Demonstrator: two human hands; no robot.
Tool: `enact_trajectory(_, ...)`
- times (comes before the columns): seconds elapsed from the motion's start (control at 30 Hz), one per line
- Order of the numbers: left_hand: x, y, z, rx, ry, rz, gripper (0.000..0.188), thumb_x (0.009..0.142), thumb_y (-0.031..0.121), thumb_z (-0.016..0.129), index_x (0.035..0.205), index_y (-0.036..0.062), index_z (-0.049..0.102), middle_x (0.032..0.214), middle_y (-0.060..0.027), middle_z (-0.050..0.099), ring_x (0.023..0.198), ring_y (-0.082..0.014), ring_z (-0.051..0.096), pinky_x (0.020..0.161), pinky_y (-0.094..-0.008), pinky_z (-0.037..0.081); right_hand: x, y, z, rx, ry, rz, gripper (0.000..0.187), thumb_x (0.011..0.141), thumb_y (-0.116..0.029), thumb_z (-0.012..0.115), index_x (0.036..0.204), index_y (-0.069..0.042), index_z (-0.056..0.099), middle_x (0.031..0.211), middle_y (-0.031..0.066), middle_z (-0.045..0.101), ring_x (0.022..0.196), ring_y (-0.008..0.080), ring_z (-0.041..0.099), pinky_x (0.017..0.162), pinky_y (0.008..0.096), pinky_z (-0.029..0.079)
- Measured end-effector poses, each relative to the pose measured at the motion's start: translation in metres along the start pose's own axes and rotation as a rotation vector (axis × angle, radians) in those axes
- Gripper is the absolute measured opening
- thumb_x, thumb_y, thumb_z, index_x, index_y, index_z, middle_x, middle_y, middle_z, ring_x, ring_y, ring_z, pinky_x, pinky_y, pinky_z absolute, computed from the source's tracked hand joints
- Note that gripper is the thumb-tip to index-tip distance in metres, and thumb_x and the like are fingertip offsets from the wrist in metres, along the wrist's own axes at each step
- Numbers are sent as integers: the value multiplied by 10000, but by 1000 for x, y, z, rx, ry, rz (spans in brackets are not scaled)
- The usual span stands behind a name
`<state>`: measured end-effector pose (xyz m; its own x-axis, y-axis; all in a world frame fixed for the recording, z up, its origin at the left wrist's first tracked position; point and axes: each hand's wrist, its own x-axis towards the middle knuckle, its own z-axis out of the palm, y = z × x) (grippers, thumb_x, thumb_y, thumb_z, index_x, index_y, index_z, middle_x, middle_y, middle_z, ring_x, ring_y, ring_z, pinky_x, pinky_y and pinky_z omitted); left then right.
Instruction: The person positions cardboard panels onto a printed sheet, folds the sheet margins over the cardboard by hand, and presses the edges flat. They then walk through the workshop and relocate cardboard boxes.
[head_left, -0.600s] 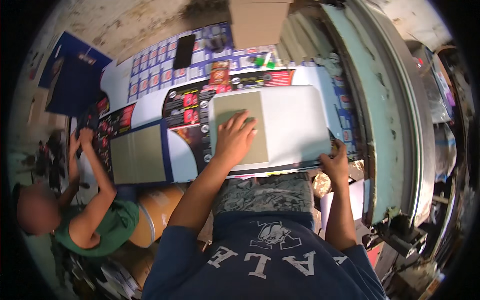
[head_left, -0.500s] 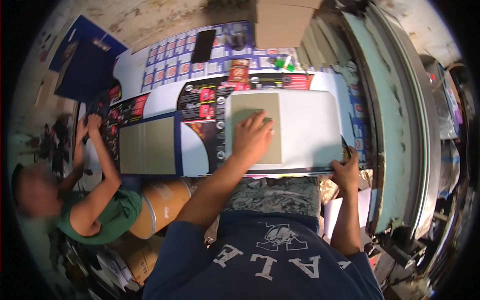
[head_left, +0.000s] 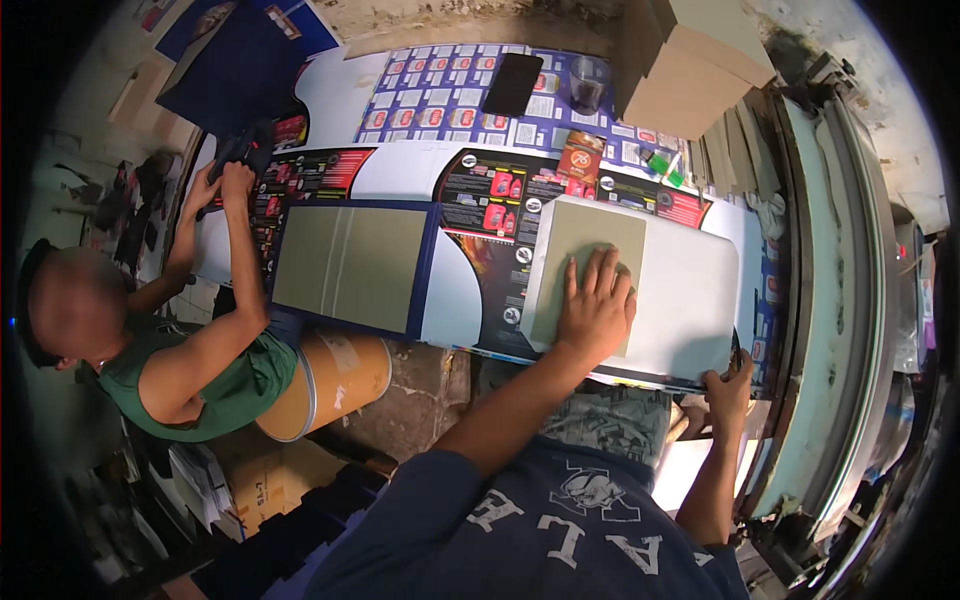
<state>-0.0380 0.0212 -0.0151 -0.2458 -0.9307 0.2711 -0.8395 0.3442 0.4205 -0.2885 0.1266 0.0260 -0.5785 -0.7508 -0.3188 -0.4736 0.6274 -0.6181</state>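
I have the sheet-covered worktop (head_left: 395, 172) running left to right across my view, probably lined so that the work lies on something smooth. A long pale green metal beam (head_left: 812, 330) stands along its right end. On the left, a co-worker in a green sleeveless top (head_left: 205, 385) has both hands (head_left: 235, 182) together at a dark item I can't identify. A cardboard box (head_left: 690, 65) sits at the far side, which leaves the near side to the hands. A tan drum (head_left: 345, 375) stands near left, below the worktop's edge.

Left of centre lies an open navy cover (head_left: 428, 270) with grey-green panels inside, flat and apart from the work in hand. Right of centre is a white sheet (head_left: 690, 290) with rounded right corners; the grey-green board (head_left: 600, 222) rests on its left part. The left hand (head_left: 597, 310) lies spread on that board, gripping nothing; I take the flat palm as pressure against slipping. The right hand (head_left: 730, 385) is curled at the sheet's near right corner, beside something dark; I can't tell whether it grips that.

Beyond the sheet, seemingly out of the way, are a black phone (head_left: 513, 85), a clear tumbler (head_left: 588, 85), a small orange-brown packet (head_left: 580, 158) and a green-and-white item (head_left: 672, 178).
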Motion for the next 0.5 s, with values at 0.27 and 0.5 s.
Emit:
enact_trajectory(0.27,-3,7,0,41,-73,39,377,983,333,547,1197,29,612,1517,-238,432,1459,-376,359,1160,-651,245,22,66,11,125,5,-258,813,740,-111,651,1476,3,325,1306,269,598,1141,370,634,949,429,504)
enact_trajectory(0.5,-1,2,-4,2,-28,29,302,978,292,582,1099,18,618,1519,-235,425,1463,-373,353,1171,-636,248,34,12,-19,-280,97,-260,385,873,-180,674,1191,10,565,811,199,668,733,357,648,703,447,504)
